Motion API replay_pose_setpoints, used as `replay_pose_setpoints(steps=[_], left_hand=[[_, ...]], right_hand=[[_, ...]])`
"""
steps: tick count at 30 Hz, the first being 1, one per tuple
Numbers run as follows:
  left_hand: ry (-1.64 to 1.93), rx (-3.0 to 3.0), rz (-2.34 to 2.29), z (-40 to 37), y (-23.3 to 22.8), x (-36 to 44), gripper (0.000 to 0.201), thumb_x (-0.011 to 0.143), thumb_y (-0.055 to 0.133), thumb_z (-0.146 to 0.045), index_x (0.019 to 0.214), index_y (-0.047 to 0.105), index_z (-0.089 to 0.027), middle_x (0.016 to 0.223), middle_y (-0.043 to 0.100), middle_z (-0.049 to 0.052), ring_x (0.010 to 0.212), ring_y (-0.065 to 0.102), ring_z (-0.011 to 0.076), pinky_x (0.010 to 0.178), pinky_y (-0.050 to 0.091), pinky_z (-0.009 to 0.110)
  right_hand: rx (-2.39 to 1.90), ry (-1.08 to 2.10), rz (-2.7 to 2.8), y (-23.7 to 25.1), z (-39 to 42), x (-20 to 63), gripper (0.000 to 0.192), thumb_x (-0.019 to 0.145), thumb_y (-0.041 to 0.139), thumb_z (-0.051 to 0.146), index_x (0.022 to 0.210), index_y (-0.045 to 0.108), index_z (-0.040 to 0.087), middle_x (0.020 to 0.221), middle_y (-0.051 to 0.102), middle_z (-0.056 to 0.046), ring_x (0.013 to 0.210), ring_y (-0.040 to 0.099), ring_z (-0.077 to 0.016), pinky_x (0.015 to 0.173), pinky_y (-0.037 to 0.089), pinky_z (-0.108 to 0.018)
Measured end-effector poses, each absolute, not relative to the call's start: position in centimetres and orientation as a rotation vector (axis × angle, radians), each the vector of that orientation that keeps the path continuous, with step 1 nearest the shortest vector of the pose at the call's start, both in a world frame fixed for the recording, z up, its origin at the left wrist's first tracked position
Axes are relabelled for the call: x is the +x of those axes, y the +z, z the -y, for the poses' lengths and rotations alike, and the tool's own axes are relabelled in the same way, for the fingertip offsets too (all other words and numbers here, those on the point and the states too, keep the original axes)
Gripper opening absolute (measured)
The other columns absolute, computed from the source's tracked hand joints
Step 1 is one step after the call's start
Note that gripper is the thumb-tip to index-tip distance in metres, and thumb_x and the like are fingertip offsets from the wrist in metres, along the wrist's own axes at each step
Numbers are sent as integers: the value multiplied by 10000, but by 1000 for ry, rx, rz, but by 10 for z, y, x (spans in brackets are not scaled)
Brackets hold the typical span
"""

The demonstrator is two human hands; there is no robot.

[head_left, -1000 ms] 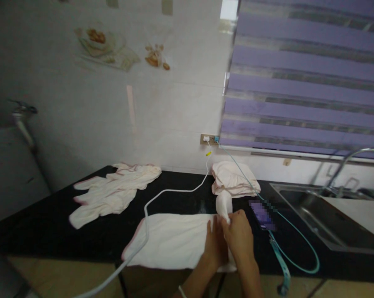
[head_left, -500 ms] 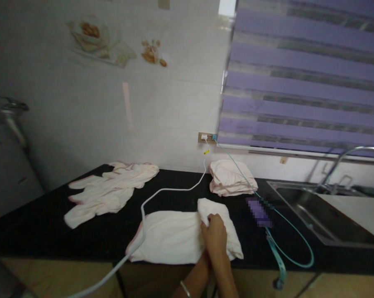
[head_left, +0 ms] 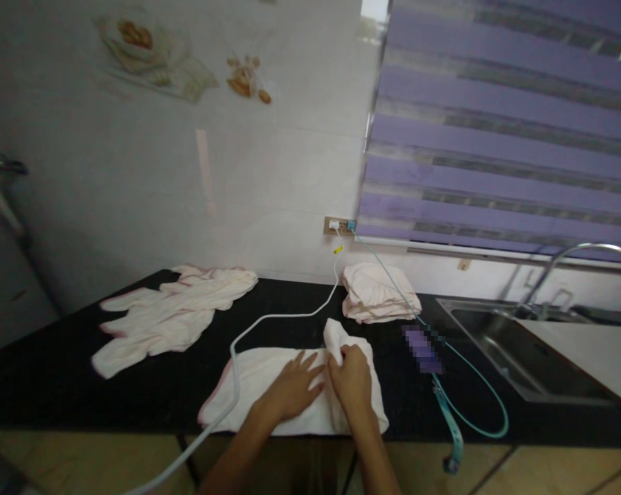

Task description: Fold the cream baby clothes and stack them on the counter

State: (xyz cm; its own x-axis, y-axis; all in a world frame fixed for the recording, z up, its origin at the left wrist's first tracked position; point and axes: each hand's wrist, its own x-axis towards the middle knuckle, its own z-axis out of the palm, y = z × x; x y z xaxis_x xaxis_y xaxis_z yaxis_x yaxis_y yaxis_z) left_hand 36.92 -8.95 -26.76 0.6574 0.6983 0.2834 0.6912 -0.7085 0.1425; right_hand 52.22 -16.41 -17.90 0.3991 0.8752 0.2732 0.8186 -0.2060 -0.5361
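Observation:
A white cloth (head_left: 258,371) with a pinkish edge lies flattened at the front of the black counter, its right part folded over. My left hand (head_left: 296,386) rests on the middle of it, fingers spread. With its fingers closed, my right hand (head_left: 352,379) grips the raised fold at the cloth's right side. A white cable (head_left: 235,371) runs across the cloth's left end. Behind the cloth sits a stack of folded white cloths (head_left: 379,292). To the left lies a loose heap of white cloths (head_left: 176,316).
A purple, pixelated phone-like item (head_left: 421,349) and a teal cable (head_left: 483,361) with a strap (head_left: 450,430) lie to the right. Beyond them is a steel sink (head_left: 500,350) with a curved faucet (head_left: 558,265). A wall socket (head_left: 340,225) holds two plugs.
My left hand has moved left from beside my right wrist and now lies spread on the cloth. My right hand still grips the fold, which stands up more. The view has shifted slightly.

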Motion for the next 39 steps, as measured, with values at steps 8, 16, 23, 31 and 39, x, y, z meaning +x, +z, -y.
replay_pose_setpoints(steps=[8,16,23,31,39], left_hand=[[683,2780,-1642,101,-281,295,488,1018,395,-363,1464,572,-278,1556,505,52,1443,454,343,1130,432,558],[598,2783,-1640,104,-276,299,491,1025,389,-360,1471,568,-258,1575,471,40,1449,442,353,1133,434,566],[682,2760,-1611,106,-277,297,470,1020,417,-361,1447,593,-272,1560,494,54,1445,449,352,1141,431,567],[1160,2463,-1458,110,-277,290,384,1017,405,-323,1130,747,-188,1262,731,101,1229,659,255,1083,532,461],[1540,2326,-1319,186,-272,264,284,1014,470,-362,976,730,-256,932,783,52,886,759,214,822,656,348]], right_hand=[[-1974,303,1713,-222,165,490,316,925,607,359,1092,705,109,1090,690,-173,978,687,-271,834,479,-312],[-1785,273,1757,-217,163,513,267,951,475,178,1061,715,135,968,718,-110,921,671,-205,823,454,-267],[-1741,42,1667,-230,147,539,356,972,411,182,1180,695,132,1237,671,-150,1185,592,-229,1025,429,-315],[-1923,-126,1793,-260,145,533,455,980,425,210,1408,558,131,1456,548,-172,1392,443,-277,1184,293,-423],[-1918,-123,1797,-266,142,536,461,996,395,230,1418,549,125,1462,541,-173,1397,441,-281,1188,302,-429]])
